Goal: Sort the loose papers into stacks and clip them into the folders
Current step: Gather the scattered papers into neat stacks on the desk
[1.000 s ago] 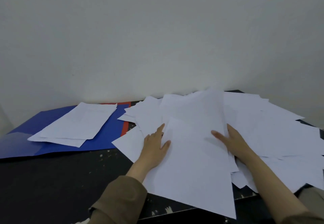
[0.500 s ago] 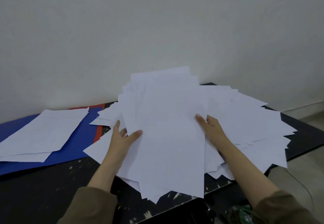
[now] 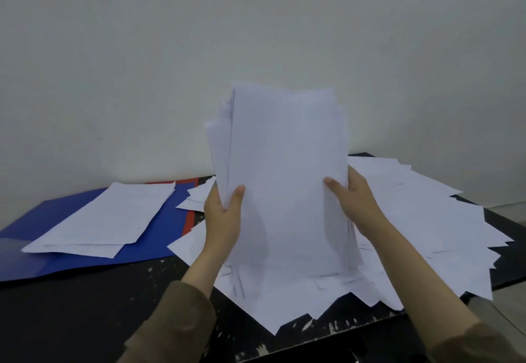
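Note:
A thick bundle of white sheets (image 3: 284,180) stands upright on its lower edge on the heap of loose papers (image 3: 412,220). My left hand (image 3: 223,217) grips its left edge, thumb across the front. My right hand (image 3: 353,200) grips its right edge, thumb on the front too. An open blue folder (image 3: 159,234) lies at the left on the black table, with a flat stack of white sheets (image 3: 102,220) on it. A red folder (image 3: 187,220) peeks out from under the blue one.
The black, paint-flecked table (image 3: 85,305) ends at a white wall (image 3: 256,35) behind. Loose sheets overhang the table's front and right edges. Grey floor (image 3: 509,314) shows at the right.
Both hands gathered sheets that lay flat on the heap and raised them into an upright bundle. The view shifted right, so the blue folder sits further left.

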